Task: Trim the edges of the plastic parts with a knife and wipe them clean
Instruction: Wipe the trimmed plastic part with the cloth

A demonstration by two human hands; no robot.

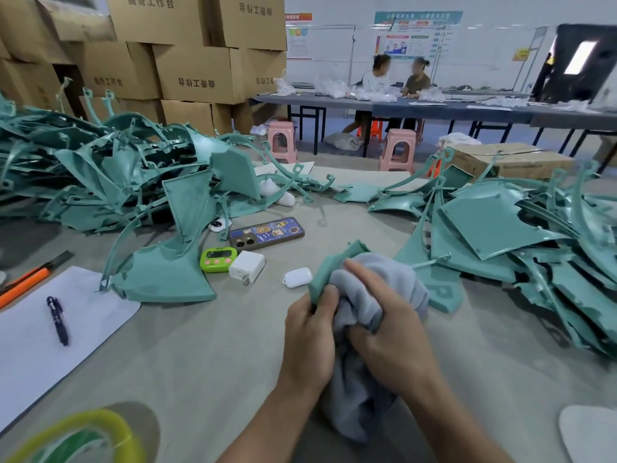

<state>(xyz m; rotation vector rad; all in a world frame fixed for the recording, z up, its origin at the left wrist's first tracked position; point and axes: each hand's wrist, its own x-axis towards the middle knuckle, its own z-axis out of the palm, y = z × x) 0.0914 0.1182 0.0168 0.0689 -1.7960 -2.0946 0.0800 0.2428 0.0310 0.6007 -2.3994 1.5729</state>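
Left hand (310,329) pinches the near end of the teal plastic part (330,272) just above the counter (200,355), its length running rightward under the grey cloth (394,279) bunched in the gripping right hand (390,335).

We see bright, even indoor light and soft shadows on the table (207,362); frame edges bend, and the near-left tape roll (76,436) blurs.

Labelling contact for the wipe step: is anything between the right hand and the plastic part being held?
Yes: the grey cloth is bunched under the right hand, between it and the plastic part. The left hand grips the part's near edge directly, with nothing visible between them.
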